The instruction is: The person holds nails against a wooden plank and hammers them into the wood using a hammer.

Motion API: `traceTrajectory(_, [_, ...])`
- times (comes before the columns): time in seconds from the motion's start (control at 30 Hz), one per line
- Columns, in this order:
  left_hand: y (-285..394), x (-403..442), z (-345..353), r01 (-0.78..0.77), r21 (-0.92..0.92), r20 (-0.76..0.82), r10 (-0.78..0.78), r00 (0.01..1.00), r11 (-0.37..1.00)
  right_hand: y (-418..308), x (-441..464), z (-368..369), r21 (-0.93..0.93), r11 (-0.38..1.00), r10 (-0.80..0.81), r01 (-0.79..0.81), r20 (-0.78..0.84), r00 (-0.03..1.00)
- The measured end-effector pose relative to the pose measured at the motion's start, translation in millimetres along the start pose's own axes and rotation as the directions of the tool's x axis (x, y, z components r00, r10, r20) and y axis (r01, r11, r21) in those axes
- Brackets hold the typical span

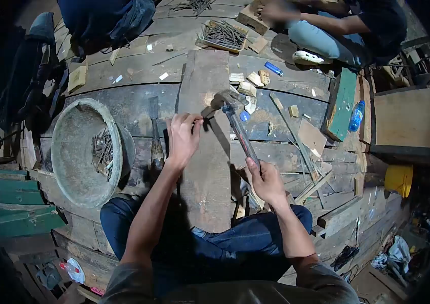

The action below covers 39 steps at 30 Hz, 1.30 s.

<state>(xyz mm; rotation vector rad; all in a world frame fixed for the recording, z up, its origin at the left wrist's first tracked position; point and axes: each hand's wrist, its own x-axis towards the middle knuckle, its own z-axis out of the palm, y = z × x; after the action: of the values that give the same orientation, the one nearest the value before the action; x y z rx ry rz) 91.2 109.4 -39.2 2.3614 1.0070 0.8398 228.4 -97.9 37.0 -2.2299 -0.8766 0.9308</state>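
A wide plank [206,172] runs away from the person's crossed legs. Over its left side is my left hand [183,138], thumb and forefinger pinched together; what they hold is too small to make out. My right hand [266,183] is wrapped round the lower handle of a hammer [241,133], to the right of the plank. The hammer's head is over the plank, just beyond and right of my left fingertips. A chisel-like tool [155,126] with a flat blade lies left of my left hand.
On the left a round basin [80,152] holds nails. A tray [223,36] of nails lies at the far side. Wood scraps, a blue lighter [274,68], a green block [340,105] and a blue bottle [356,116] are to the right. Another person [326,38] sits at the back right.
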Motion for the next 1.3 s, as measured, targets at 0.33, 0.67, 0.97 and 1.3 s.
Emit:
traceTrajectory(0.33, [-2.3,-2.9,6.3,0.007,-0.058,0.005,-0.007,1.0,0.998,-7.9,-5.2,-4.2,0.001,1.0,0.008,-0.008,0.005,1.0])
traceTrajectory(0.67, [-4.1,-8.1,13.6,0.0,-0.162,-0.068,-0.011,0.998,0.987,-9.1,-6.3,-2.1,0.047,0.997,-0.065,0.067,-0.032,0.997])
traceTrajectory(0.97, [-10.1,-13.0,20.8,-0.016,-0.175,-0.117,-0.004,0.993,0.985,-9.6,-4.2,-8.4,0.007,0.999,0.032,-0.032,0.061,0.998])
traceTrajectory(1.3, [1.4,-10.2,18.3,0.039,-0.15,-0.144,-0.06,0.988,0.988,33.8,26.0,-2.8,0.031,0.996,0.08,-0.082,0.073,0.994])
